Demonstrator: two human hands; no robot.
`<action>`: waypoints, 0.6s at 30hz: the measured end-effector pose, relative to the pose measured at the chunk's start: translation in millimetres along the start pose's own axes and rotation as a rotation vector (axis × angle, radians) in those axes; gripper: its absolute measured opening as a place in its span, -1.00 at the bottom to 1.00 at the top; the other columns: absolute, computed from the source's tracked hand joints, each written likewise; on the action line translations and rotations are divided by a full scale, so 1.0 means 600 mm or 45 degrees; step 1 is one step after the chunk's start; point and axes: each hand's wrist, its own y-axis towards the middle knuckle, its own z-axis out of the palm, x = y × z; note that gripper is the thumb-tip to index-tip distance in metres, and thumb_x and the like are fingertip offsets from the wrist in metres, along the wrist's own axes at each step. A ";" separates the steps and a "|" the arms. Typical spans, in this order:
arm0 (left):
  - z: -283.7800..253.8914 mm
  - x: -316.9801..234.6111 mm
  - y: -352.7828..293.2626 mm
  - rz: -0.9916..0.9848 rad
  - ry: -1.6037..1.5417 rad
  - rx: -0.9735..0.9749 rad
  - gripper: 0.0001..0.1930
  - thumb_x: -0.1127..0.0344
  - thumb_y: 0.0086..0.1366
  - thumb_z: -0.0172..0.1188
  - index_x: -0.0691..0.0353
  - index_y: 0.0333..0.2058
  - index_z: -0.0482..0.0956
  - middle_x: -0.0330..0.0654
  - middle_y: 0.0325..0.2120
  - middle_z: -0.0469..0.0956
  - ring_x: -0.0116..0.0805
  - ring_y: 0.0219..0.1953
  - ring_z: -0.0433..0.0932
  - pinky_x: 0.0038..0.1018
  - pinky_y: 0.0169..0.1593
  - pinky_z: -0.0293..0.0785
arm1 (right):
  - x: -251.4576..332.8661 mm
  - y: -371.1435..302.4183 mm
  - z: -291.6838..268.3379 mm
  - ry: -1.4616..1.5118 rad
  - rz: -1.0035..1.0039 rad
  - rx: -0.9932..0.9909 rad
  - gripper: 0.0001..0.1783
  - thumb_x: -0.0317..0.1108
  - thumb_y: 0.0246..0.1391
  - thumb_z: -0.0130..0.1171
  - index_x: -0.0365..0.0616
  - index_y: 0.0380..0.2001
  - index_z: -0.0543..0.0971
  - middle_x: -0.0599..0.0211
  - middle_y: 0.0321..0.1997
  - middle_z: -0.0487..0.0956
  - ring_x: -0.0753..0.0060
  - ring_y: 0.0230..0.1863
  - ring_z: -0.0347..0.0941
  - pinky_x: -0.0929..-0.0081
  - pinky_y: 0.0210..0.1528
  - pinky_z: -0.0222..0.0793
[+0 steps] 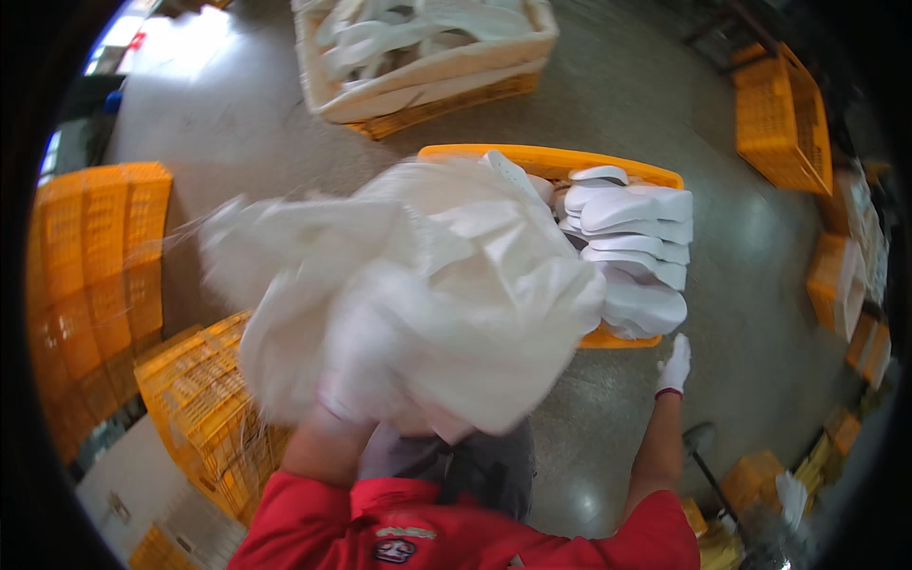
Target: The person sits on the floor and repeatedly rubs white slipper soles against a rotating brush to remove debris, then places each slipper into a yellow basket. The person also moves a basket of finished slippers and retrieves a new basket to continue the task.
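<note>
My left hand (375, 318), in a white glove and blurred by motion, grips a large white cloth sack (484, 275). The sack billows in front of me and covers the left part of a yellow crate (551, 152). Stacked white shoe soles (635, 252) show in the right part of that crate; the rest of its contents is hidden under the sack. My right hand (674, 366), also white-gloved, is beside the crate's near right corner. It holds nothing, and its fingers are stretched out.
Ahead stands a cloth-lined crate (427, 90) full of white soles. Tall stacks of yellow crates (100, 285) rise at the left, with another yellow crate (204, 408) close to my left arm. A further crate (784, 119) and several cartons (836, 280) line the right side.
</note>
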 end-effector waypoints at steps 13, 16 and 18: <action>-0.522 0.486 0.352 -0.412 1.056 0.154 -0.45 0.13 0.40 0.39 0.18 0.29 0.58 -0.16 0.25 0.62 -0.19 0.22 0.60 -0.27 0.31 0.55 | 0.042 0.036 0.168 0.611 -0.081 1.077 -0.40 0.02 0.53 0.11 -0.15 0.41 0.51 0.22 0.27 0.67 0.26 0.24 0.61 0.28 0.34 0.53; -0.474 0.510 0.400 -0.302 1.143 0.101 -0.46 0.11 0.44 0.30 0.22 0.30 0.55 -0.09 0.23 0.62 -0.11 0.20 0.60 -0.21 0.31 0.55 | 0.055 0.088 0.209 0.510 0.052 1.061 -0.45 -0.09 0.58 0.04 -0.21 0.41 0.49 0.18 0.28 0.66 0.26 0.26 0.61 0.28 0.34 0.57; -0.458 0.510 0.412 -0.258 1.255 0.019 -0.46 0.09 0.47 0.24 0.25 0.30 0.53 -0.05 0.22 0.61 -0.06 0.18 0.60 -0.17 0.30 0.55 | 0.056 0.113 0.227 0.626 0.307 1.143 -0.50 -0.24 0.55 0.11 -0.25 0.42 0.48 0.18 0.30 0.64 0.33 0.28 0.59 0.33 0.33 0.56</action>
